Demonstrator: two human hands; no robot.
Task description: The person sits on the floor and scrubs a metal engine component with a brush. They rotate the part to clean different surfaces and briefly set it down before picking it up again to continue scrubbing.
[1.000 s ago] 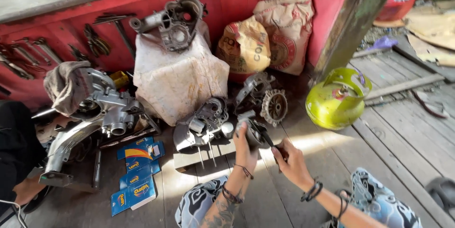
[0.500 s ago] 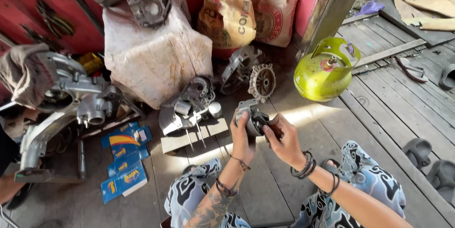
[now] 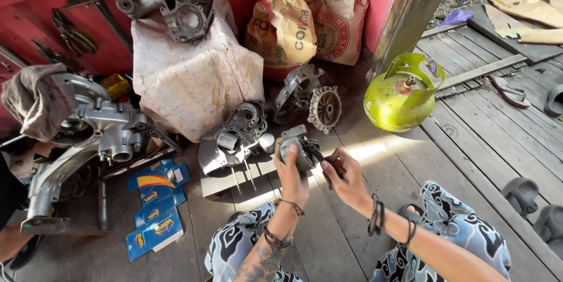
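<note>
Left hand [image 3: 291, 172] grips a grey metal cylinder [image 3: 299, 146], finned, held over the floorboards [image 3: 469, 141]; right hand [image 3: 346, 177] pinches a dark tool [image 3: 319, 156] at it. Sacks [image 3: 319, 15] behind look full; contents hidden.

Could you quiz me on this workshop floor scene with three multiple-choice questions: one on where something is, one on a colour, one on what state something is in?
1. Where is the gas cylinder?
A. On the floorboards right of the engine parts
B. On top of the white sack
C. In the person's lap

2. What colour are the flat boxes on the floor?
A. Red
B. Blue
C. Green

3. How is the metal part held?
A. Lying untouched on the floor
B. Gripped by the left hand, with the right hand at its side
C. Hanging from a hook

Answers:
1 A, it stands on the planks by the post.
2 B, blue with orange marks.
3 B, both hands meet at it above the floor.
</note>
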